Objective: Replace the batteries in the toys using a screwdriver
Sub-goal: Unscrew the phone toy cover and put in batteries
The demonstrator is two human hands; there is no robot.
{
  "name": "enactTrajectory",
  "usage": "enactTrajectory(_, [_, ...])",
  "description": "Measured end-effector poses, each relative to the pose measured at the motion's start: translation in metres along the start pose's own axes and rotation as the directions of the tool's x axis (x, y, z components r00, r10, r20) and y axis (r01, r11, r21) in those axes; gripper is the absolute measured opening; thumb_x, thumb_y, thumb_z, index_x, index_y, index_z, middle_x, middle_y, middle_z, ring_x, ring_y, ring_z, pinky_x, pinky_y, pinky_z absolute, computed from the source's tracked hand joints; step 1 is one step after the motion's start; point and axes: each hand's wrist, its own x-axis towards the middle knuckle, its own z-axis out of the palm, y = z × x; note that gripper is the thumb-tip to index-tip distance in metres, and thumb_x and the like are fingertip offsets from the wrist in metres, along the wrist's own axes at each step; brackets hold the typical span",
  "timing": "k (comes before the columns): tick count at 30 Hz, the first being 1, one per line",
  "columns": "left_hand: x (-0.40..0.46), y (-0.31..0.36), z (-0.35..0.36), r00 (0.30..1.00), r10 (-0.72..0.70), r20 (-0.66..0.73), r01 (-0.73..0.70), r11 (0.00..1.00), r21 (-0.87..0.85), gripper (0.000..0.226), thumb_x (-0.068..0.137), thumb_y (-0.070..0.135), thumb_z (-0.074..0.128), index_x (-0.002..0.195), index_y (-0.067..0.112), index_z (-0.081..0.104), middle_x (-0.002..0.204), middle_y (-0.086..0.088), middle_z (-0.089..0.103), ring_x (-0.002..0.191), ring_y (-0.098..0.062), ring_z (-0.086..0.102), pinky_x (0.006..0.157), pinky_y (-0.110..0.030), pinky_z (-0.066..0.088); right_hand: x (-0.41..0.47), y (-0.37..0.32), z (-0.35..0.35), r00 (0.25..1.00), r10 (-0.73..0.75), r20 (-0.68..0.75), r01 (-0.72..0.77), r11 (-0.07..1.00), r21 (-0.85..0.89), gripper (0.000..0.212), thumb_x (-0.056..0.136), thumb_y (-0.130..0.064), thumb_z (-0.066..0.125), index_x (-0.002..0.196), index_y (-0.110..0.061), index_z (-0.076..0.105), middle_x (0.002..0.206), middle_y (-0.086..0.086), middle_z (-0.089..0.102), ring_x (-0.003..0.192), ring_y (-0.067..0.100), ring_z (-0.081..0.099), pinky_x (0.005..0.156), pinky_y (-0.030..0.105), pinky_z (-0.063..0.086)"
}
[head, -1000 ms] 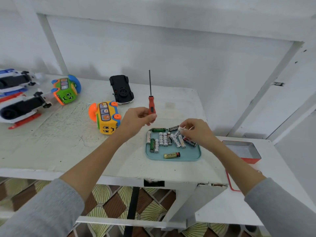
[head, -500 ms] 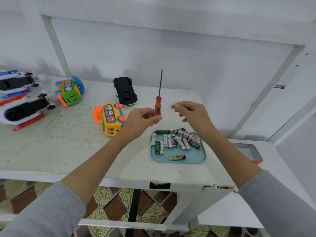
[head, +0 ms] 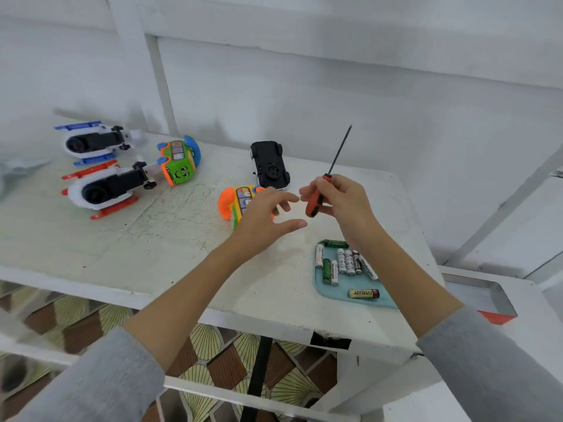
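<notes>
Right hand: the right hand [head: 344, 202] is held above the tabletop [head: 146, 248], with its fingers [head: 320, 190] curled and clamped on the screwdriver.
Screwdriver: the screwdriver [head: 327, 181] is gripped by its orange-red handle; the dark shaft is tilted up and to the right, tip uppermost, well clear of the tabletop.
Left hand: the left hand [head: 265, 217] is raised just left of the screwdriver handle; its fingers are spread apart and relaxed, and nothing is held.
Batteries: a group of batteries [head: 344, 263] is laid in a teal tray [head: 335, 295] at the front right of the tabletop, below the right forearm; one black-and-gold battery lies apart from the rest near the tray's front edge.
Yellow toy: a yellow and orange toy [head: 234, 202] is lying on its side on the tabletop, partly hidden behind the left hand.
Black toy car: a black toy car [head: 269, 166] is set upside down, wheels up, behind the yellow toy.
Green toy: a green toy [head: 178, 161] with blue and orange trim is lying on its side further left.
White toys: two white toys, one with red skids [head: 100, 190] and one with blue skids [head: 91, 141], are placed at the far left.
Sleeves: grey sleeves are pushed back on both forearms.
</notes>
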Motion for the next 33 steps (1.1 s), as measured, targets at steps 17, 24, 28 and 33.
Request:
enactTrajectory(17, [-0.009,-0.055,0.013,0.837,-0.249,-0.487,0.310,0.949,0.049,0.066,0.075,0.039,0.055,0.131,0.003,0.053,0.133,-0.019,0.039,0.121,-0.026,0.032,0.102,-0.017,0.017,0.036,0.034,0.018,0.986,0.128,0.105,-0.119,0.989,-0.087,0.008,0.087,-0.010,0.062,0.091,-0.012,0.068,0.041,-0.002,0.040,0.036,0.013,0.032,0.038,0.018,0.029])
enactTrajectory(24, [-0.020,-0.049,-0.013,0.743,-0.447,-0.497,0.237,0.871,-0.429,0.038,0.096,0.012,0.053,0.134,0.012,0.048,0.128,-0.001,0.036,0.127,-0.014,0.040,0.100,-0.021,0.044,0.039,0.042,0.054,0.956,0.139,0.259,-0.114,0.988,-0.109,0.021,0.097,-0.024,0.047,0.113,-0.031,0.059,0.094,0.000,0.058,0.073,0.013,0.058,0.065,0.026,0.052])
enactTrajectory(28, [-0.020,-0.049,-0.023,0.756,-0.443,-0.482,0.163,0.841,-0.517,0.036,0.098,0.011,0.049,0.134,0.016,0.047,0.128,-0.002,0.039,0.121,-0.012,0.046,0.088,-0.011,0.048,0.045,0.043,0.082,0.915,0.139,0.380,-0.147,0.989,-0.007,0.034,0.097,-0.029,0.045,0.130,-0.037,0.048,0.124,-0.002,0.057,0.110,0.019,0.060,0.089,0.042,0.052])
enactTrajectory(33, [-0.018,-0.061,-0.039,0.828,-0.414,-0.378,0.166,0.825,-0.540,0.035,0.098,0.013,0.049,0.131,0.023,0.046,0.130,-0.005,0.037,0.123,-0.013,0.043,0.089,-0.013,0.048,0.049,0.042,0.107,0.930,0.144,0.337,-0.218,0.956,0.195,0.041,0.096,-0.009,0.046,0.133,-0.027,0.046,0.128,0.006,0.056,0.107,0.021,0.062,0.083,0.045,0.055])
